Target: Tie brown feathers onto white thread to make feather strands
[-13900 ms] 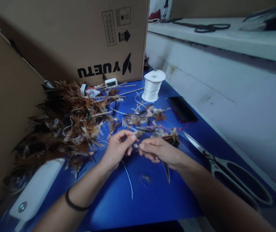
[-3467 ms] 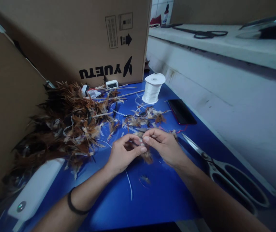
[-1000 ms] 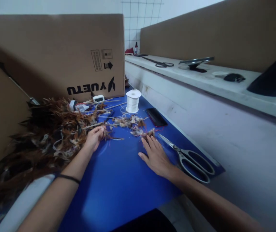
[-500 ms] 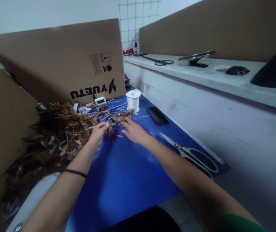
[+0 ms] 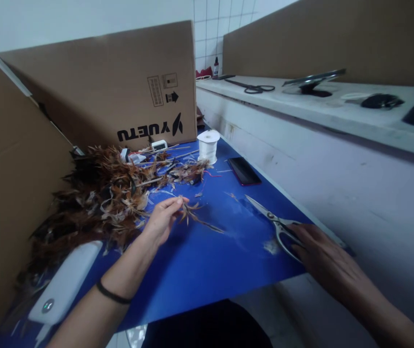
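My left hand pinches the base of a small bunch of feathers between thumb and fingers. The brown and dark feathers fan out to the right above the blue table. At the table's right edge, my right hand is closed around the handles of large metal scissors; its fingertips are partly hidden. The scissor blades point away to the left, toward the phone. A pale tuft of fluff lies just left of the handles.
A brown feather pile covers the left side. Behind stand a white ribbon spool and a large cardboard box. A smaller feather heap, a phone, a white device and a ledge surround the work area.
My right hand has left the small feather heap, which was pushed back toward the spool, and moved right onto the scissors. My left hand has drawn the feather bunch nearer.
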Demonstrator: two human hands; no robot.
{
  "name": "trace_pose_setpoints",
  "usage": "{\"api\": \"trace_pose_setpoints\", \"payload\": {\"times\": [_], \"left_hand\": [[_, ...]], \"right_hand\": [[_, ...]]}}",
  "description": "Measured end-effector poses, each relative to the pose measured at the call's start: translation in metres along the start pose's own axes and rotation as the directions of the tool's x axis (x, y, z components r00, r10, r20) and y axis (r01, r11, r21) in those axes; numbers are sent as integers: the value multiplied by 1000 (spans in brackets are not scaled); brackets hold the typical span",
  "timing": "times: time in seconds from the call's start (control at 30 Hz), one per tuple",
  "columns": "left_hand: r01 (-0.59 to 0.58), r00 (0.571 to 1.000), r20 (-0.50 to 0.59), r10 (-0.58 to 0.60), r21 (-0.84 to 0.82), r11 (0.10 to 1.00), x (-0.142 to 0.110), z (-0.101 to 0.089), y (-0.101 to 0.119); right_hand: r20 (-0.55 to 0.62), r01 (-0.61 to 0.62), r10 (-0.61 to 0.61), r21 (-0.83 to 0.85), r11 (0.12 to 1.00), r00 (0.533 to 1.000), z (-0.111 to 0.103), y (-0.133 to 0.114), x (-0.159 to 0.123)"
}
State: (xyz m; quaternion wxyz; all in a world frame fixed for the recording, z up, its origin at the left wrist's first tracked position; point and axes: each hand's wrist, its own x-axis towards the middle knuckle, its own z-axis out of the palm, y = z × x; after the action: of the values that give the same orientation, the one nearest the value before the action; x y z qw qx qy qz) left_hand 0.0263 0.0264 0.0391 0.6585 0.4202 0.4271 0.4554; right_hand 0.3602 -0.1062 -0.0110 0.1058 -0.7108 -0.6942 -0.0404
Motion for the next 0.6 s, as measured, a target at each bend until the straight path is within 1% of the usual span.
{"api": "trace_pose_setpoints", "payload": {"times": [0.07, 0.13, 0.2, 0.27, 0.3, 0.33, 0.37, 0.4, 0.43, 0.47, 0.5, 0.53, 0.57, 0.6], "left_hand": [[28, 999, 23, -28, -42, 999, -3, 6, -6], [51, 998, 26, -49, -57, 997, -6, 11, -11], [54, 998, 17, -54, -55, 997, -7, 13, -17], [38, 999, 13, -38, -50, 998, -7, 14, -22], [29, 1000, 11, -29, -47, 998, -6, 14, -25], [22, 1000, 9, -22, -44, 999, -5, 14, -28], [17, 1000, 4, -17, -39, 999, -5, 14, -30], [12, 1000, 0, -12, -34, 999, -4, 14, -32], [7, 1000, -2, -7, -28, 1000, -3, 14, -33], [3, 1000, 0, -3, -24, 1000, -3, 13, -34], [-2, 1000, 5, 2, -23, 1000, -3, 13, -35], [-6, 1000, 11, 7, -26, 1000, -3, 13, -35], [-11, 1000, 14, 11, -30, 999, -4, 13, -34], [-16, 1000, 14, 16, -36, 999, -4, 12, -34]], "right_hand": [[24, -11, 10, 11, 1000, 1000, -3, -3, 4], [35, -9, 9, 7, 1000, 999, -6, -6, 8], [37, -16, 14, 44, 999, 999, -7, -7, 11], [40, -85, 80, 144, 986, 996, -7, -6, 11], [49, -142, 134, 224, 964, 990, -7, -6, 10], [67, -205, 194, 328, 922, 979, -8, -6, 9], [90, -270, 258, 449, 851, 962, -9, -7, 8], [124, -326, 315, 580, 746, 941, -10, -9, 7], [172, -368, 357, 704, 607, 918, -12, -13, 5], [228, -395, 382, 803, 446, 895, -15, -19, 4], [292, -418, 392, 861, 289, 873, -17, -26, 4], [363, -448, 384, 880, 159, 849, -20, -35, 4], [418, -464, 338, 883, 68, 844, -23, -44, 5], [442, -464, 304, 886, 3, 844, -25, -54, 7]]}}
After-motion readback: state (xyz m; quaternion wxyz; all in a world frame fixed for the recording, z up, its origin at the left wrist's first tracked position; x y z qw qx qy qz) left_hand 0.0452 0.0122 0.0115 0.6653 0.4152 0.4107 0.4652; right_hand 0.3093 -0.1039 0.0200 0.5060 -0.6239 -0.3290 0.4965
